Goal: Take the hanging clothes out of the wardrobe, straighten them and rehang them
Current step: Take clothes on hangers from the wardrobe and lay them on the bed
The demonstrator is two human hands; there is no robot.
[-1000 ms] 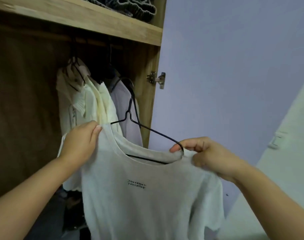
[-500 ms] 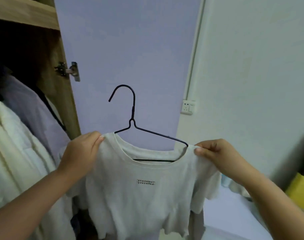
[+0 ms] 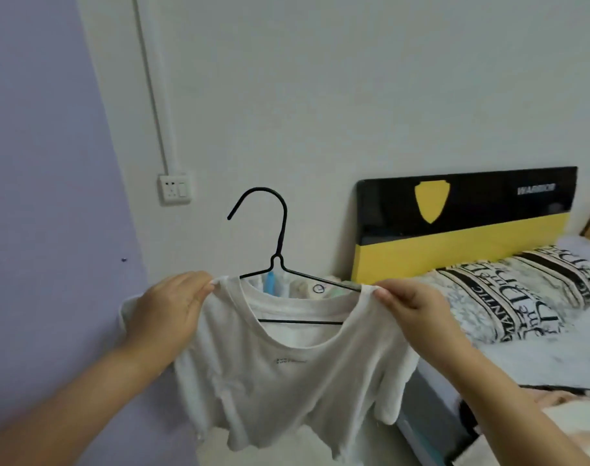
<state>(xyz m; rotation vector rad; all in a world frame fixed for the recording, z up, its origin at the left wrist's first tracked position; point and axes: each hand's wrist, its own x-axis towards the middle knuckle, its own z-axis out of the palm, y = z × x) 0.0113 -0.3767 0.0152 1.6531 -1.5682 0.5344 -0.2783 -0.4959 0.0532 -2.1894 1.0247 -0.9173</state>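
We see a wall socket (image 3: 174,189) at far left. L hand (image 3: 165,314) pinches the white T-shirt (image 3: 286,375) at its left shoulder. Shirt hangs mid-air on a black wire hanger (image 3: 280,260), hook upright. R hand (image 3: 411,311) pinches the opposite shoulder. Bed w/ black-yellow headboard (image 3: 465,227) and patterned pillow (image 3: 522,290) at right.
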